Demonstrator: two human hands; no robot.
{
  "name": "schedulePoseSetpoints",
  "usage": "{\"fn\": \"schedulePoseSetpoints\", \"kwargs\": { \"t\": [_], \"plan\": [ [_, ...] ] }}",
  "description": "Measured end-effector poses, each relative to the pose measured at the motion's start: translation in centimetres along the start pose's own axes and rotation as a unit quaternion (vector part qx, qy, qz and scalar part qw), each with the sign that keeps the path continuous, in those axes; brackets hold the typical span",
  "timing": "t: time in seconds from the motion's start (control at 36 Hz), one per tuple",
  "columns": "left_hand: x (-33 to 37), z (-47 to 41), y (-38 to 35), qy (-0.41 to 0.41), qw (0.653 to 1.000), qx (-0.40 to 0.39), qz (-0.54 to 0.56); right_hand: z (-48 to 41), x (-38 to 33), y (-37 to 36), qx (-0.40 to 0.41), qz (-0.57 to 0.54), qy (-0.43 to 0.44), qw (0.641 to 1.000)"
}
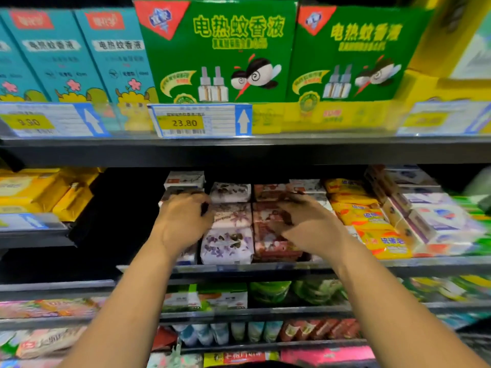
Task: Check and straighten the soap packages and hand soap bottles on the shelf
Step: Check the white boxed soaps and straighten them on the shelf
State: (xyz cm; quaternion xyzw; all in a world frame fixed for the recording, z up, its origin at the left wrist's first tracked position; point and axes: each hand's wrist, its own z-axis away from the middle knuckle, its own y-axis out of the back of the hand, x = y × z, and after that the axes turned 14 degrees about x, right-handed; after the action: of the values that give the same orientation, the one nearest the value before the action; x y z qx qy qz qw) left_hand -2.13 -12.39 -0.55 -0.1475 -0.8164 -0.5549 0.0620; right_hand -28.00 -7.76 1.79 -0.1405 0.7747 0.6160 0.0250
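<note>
Stacks of wrapped soap packages fill the middle shelf (398, 262). A purple-flowered stack (228, 235) stands beside a red-patterned stack (265, 229). My left hand (183, 221) reaches in on the left side of the purple stack, its fingers curled against the packages there. My right hand (308, 227) lies over the red-patterned stack with fingers spread and bent onto the top packages. Both hands are blurred, so the exact hold is unclear. Yellow soap packs (372, 221) sit to the right of the red stack.
Green (220, 49) and teal (53, 57) mosquito-liquid boxes stand on the shelf above, with price tags (183, 120) along its edge. White and purple soap boxes (435, 216) sit far right, yellow packs (32, 189) far left. More soap lies on lower shelves (239, 312).
</note>
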Motion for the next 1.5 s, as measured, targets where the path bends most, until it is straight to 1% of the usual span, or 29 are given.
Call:
{"fn": "schedulePoseSetpoints", "kwargs": {
  "t": [0.06,0.08,0.14,0.25,0.31,0.39,0.5,0.64,0.72,0.78,0.83,0.92,0.97,1.03,1.06,1.08,1.11,1.17,1.19,1.25,1.31,1.39,1.5],
  "plan": [
    [2.8,0.5,-0.1,-0.045,0.998,-0.017,0.05,0.8,2.3,0.8,-0.028,-0.04,-0.035,0.998],
    [4.3,0.8,-0.1,-0.061,0.994,-0.032,0.079,1.2,3.5,1.2,-0.056,-0.059,-0.06,0.995],
    [7.4,1.5,0.1,-0.09,0.986,-0.072,0.119,2.0,5.7,1.7,-0.094,-0.064,-0.095,0.989],
    [12.9,2.8,-0.3,-0.132,0.975,-0.127,0.126,3.6,9.4,3.0,-0.119,-0.024,-0.069,0.99],
    [14.4,3.2,-1.0,-0.13,0.971,-0.151,0.13,4.5,10.6,3.6,-0.128,-0.021,-0.064,0.99],
    [15.5,4.2,-1.6,-0.101,0.972,-0.182,0.109,5.4,12.1,3.6,-0.121,-0.033,-0.062,0.99],
    [15.7,5.2,-2.3,-0.087,0.973,-0.182,0.111,5.9,12.6,3.6,-0.109,-0.061,-0.078,0.989],
    [15.5,6.2,-2.3,-0.07,0.969,-0.184,0.147,6.3,12.9,3.4,-0.058,-0.121,-0.068,0.989],
    [15.5,7.1,-2.2,-0.078,0.964,-0.147,0.208,6.8,12.6,3.4,-0.006,-0.188,-0.081,0.979],
    [15.5,7.8,-2.2,-0.104,0.952,-0.096,0.271,7.3,12.4,3.6,0.028,-0.223,-0.092,0.97],
    [15.3,8.4,-2.2,-0.134,0.939,-0.042,0.314,7.8,12.2,3.9,0.048,-0.282,-0.104,0.953],
    [15.3,9.0,-2.1,-0.148,0.93,0.009,0.335,8.4,11.9,4.8,0.043,-0.373,-0.116,0.92],
    [15.7,9.0,-1.7,-0.158,0.93,0.051,0.328,8.7,11.7,5.0,0.014,-0.437,-0.12,0.892],
    [16.1,9.1,-1.2,-0.178,0.922,0.1,0.33,9.1,11.6,4.7,-0.009,-0.491,-0.123,0.862],
    [16.3,9.2,-1.0,-0.175,0.916,0.113,0.342,9.3,11.4,4.5,-0.012,-0.502,-0.125,0.856],
    [16.4,9.4,-0.9,-0.154,0.913,0.11,0.361,9.5,11.3,4.3,-0.009,-0.512,-0.128,0.849],
    [16.7,9.7,-0.7,-0.112,0.91,0.092,0.388,9.7,11.2,4.3,-0.003,-0.524,-0.131,0.841],
    [17.1,10.2,-0.5,-0.017,0.891,0.044,0.452,10.0,10.9,4.4,0.0,-0.544,-0.14,0.827],
    [17.3,10.4,-0.6,0.017,0.88,0.029,0.473,10.1,10.8,4.5,-0.005,-0.546,-0.143,0.825],
    [17.8,10.6,-0.5,0.057,0.863,0.02,0.502,10.3,10.7,4.9,-0.019,-0.551,-0.149,0.821],
    [18.1,10.7,-0.2,0.078,0.845,0.02,0.529,10.6,10.6,5.1,-0.03,-0.567,-0.151,0.809],
    [18.3,10.8,0.0,0.092,0.833,0.031,0.545,10.8,10.6,5.2,-0.043,-0.576,-0.146,0.803],
    [18.9,10.8,0.2,0.122,0.794,0.032,0.595,10.9,10.3,5.2,-0.032,-0.578,-0.139,0.803]
  ]
}}
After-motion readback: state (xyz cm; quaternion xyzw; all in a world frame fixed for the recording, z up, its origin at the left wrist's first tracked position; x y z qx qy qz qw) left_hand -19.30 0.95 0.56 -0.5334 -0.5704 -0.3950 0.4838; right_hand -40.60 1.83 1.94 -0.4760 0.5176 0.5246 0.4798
